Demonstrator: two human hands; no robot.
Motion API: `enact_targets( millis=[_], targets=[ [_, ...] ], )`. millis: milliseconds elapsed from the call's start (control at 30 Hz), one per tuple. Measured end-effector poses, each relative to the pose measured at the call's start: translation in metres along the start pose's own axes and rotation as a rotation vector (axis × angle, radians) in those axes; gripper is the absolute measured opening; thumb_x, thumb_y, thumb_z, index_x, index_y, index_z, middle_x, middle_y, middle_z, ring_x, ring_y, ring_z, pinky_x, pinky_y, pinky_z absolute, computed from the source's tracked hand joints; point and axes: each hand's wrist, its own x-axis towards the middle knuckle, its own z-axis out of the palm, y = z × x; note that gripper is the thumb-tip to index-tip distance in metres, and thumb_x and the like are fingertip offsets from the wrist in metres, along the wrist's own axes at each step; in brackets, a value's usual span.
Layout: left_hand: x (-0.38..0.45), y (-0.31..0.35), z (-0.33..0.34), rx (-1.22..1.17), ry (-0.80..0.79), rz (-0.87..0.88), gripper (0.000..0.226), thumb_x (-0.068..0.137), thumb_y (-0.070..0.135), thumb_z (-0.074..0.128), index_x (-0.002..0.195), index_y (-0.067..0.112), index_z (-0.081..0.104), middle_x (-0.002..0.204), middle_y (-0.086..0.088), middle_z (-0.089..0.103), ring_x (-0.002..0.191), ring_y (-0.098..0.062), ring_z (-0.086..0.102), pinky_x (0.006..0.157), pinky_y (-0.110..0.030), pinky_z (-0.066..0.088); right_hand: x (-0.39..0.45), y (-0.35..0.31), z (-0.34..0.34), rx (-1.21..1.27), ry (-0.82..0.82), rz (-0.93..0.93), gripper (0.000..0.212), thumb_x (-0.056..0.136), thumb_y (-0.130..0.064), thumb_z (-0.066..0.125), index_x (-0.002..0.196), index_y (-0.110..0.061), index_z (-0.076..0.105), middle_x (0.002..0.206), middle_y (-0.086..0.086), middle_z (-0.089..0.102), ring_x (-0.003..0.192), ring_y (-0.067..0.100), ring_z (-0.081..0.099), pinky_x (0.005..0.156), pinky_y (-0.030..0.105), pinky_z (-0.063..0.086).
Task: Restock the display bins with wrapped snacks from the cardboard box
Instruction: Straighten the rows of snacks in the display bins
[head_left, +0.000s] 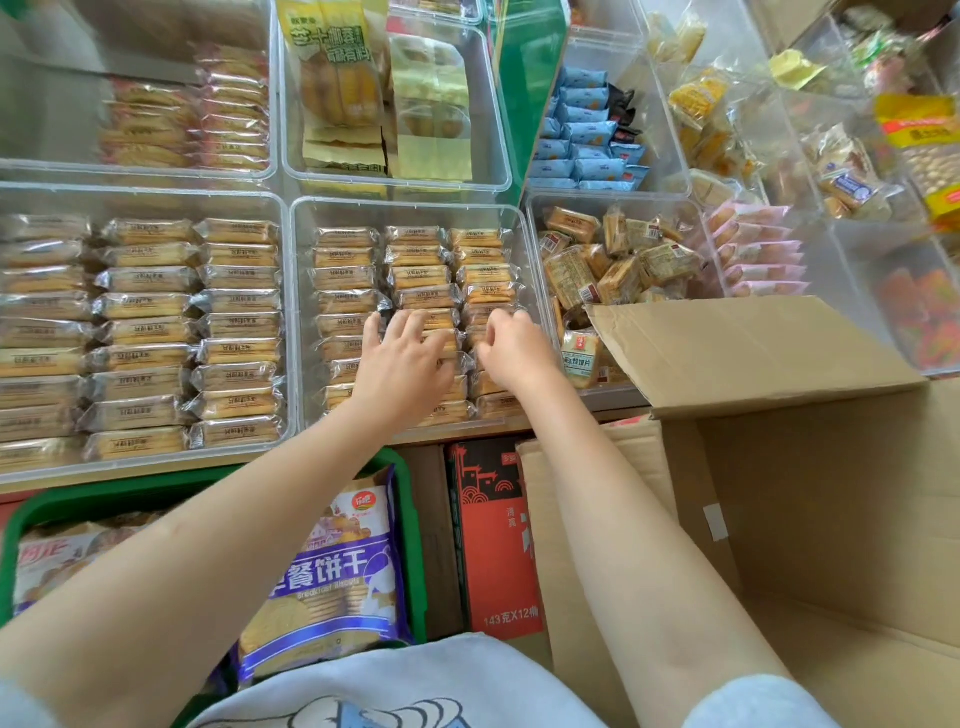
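Head view: both my hands are in the middle clear bin (298, 312), which holds three columns of wrapped biscuit packs (345, 278). My left hand (402, 358) lies palm down over the centre column, fingers spread and fairly straight, tips touching the packs; I can't tell if anything sits under the palm. My right hand (511, 348) is over the right column, fingers curled down onto a pack at the tips; grip or just press, can't tell. Cardboard box (779, 467) is at my right, flaps open, one flap overlapping the bin of loose cracker packs (613, 260); inside of the box shows bare cardboard where visible. Left bin (145, 332) is full of rows of the same wrapped packs. Blue packs (582, 140) fill a bin further back. Below the shelf: green crate (405, 519) with a purple biscuit bag (332, 571), and a red carton (493, 535) beside it.
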Motion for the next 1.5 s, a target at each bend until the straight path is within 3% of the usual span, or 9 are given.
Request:
enact_targets(
  millis=[100, 200, 367, 467, 667, 833, 1033, 1333, 1500],
  targets=[
    [0.008, -0.012, 0.002, 0.027, -0.055, -0.005, 0.060, 0.101, 0.045, 0.040, 0.157, 0.029, 0.026, 0.168, -0.008, 0.013, 0.155, -0.027, 0.004, 0.123, -0.056, 0.003, 0.009, -0.005, -0.003, -0.047, -0.036, 0.003, 0.025, 0.100, -0.024, 0.050, 0.120, -0.015, 0.061, 0.131, 0.008, 0.056, 0.114, 0.029, 0.057, 0.091, 0.044, 0.052],
    [0.015, -0.025, 0.004, 0.026, -0.044, -0.020, 0.066, 0.101, 0.043, 0.038, 0.160, 0.029, 0.012, 0.169, -0.007, 0.002, 0.155, -0.027, -0.005, 0.124, -0.053, 0.002, 0.023, -0.009, -0.009, 0.023, 0.223, 0.025, 0.027, 0.100, -0.015, 0.045, 0.121, -0.010, 0.061, 0.129, 0.009, 0.056, 0.114, 0.027, 0.055, 0.089, 0.040, 0.049],
    [0.028, -0.040, 0.011, 0.048, -0.022, -0.037, 0.072, 0.100, 0.062, 0.028, 0.160, 0.034, 0.000, 0.169, -0.006, -0.007, 0.154, -0.027, -0.013, 0.124, -0.054, -0.003, 0.049, -0.007, 0.020, 0.093, 0.310, -0.059, 0.052, 0.102, -0.010, 0.043, 0.153, -0.018, 0.034, 0.164, 0.010, 0.022, 0.150, 0.030, 0.019, 0.120, 0.045, 0.025],
    [0.032, -0.045, 0.017, 0.076, -0.012, -0.017, 0.073, 0.097, 0.068, 0.016, 0.160, 0.036, -0.003, 0.168, -0.005, -0.010, 0.153, -0.028, -0.017, 0.123, -0.056, -0.006, 0.055, -0.008, 0.041, 0.138, 0.373, -0.112, 0.059, 0.103, -0.012, 0.037, 0.160, -0.020, 0.022, 0.169, 0.007, 0.005, 0.156, 0.026, -0.001, 0.124, 0.044, 0.006],
    [0.031, -0.049, 0.030, 0.041, 0.032, 0.000, 0.072, 0.096, 0.069, 0.009, 0.160, 0.037, 0.003, 0.169, -0.003, -0.006, 0.154, -0.024, -0.016, 0.123, -0.056, -0.007, 0.057, -0.003, 0.060, 0.200, 0.422, -0.133, 0.060, 0.100, -0.020, 0.032, 0.159, -0.021, 0.025, 0.168, 0.008, 0.012, 0.156, 0.023, 0.003, 0.126, 0.043, 0.002],
    [0.035, -0.054, 0.020, -0.052, 0.072, 0.020, 0.071, 0.094, 0.069, 0.013, 0.157, 0.039, 0.026, 0.168, -0.002, 0.013, 0.156, -0.022, 0.002, 0.123, -0.055, -0.004, 0.067, -0.008, 0.047, 0.310, 0.568, -0.163, 0.054, 0.096, -0.029, 0.041, 0.146, -0.009, 0.048, 0.157, 0.014, 0.039, 0.149, 0.031, 0.028, 0.124, 0.050, 0.016],
    [0.044, -0.063, 0.025, -0.025, 0.105, -0.078, 0.075, 0.095, 0.067, 0.015, 0.161, 0.032, 0.009, 0.169, -0.004, -0.002, 0.155, -0.027, -0.012, 0.124, -0.054, -0.004, 0.087, -0.016, 0.047, 0.177, 0.365, -0.242, 0.070, 0.101, -0.054, 0.025, 0.161, -0.018, 0.019, 0.169, 0.000, 0.011, 0.156, 0.017, 0.000, 0.125, 0.042, -0.005],
    [0.057, -0.069, 0.012, -0.083, 0.210, -0.088, 0.077, 0.095, 0.061, 0.026, 0.161, 0.025, 0.009, 0.167, -0.011, 0.015, 0.151, -0.032, 0.017, 0.124, -0.050, 0.009, 0.086, -0.017, 0.033, 0.156, 0.354, -0.216, 0.063, 0.099, -0.058, 0.022, 0.154, -0.031, 0.038, 0.166, 0.001, 0.023, 0.154, 0.020, 0.012, 0.123, 0.044, -0.002],
    [0.072, -0.079, 0.015, -0.027, 0.077, -0.226, 0.086, 0.096, 0.068, 0.019, 0.160, 0.018, -0.009, 0.167, -0.012, -0.013, 0.153, -0.029, -0.019, 0.124, -0.047, -0.011, 0.100, -0.018, 0.028, 0.114, 0.297, -0.213, 0.063, 0.104, -0.058, 0.022, 0.161, -0.034, 0.014, 0.170, 0.001, 0.001, 0.155, 0.018, -0.007, 0.124, 0.045, -0.008]
  ],
)
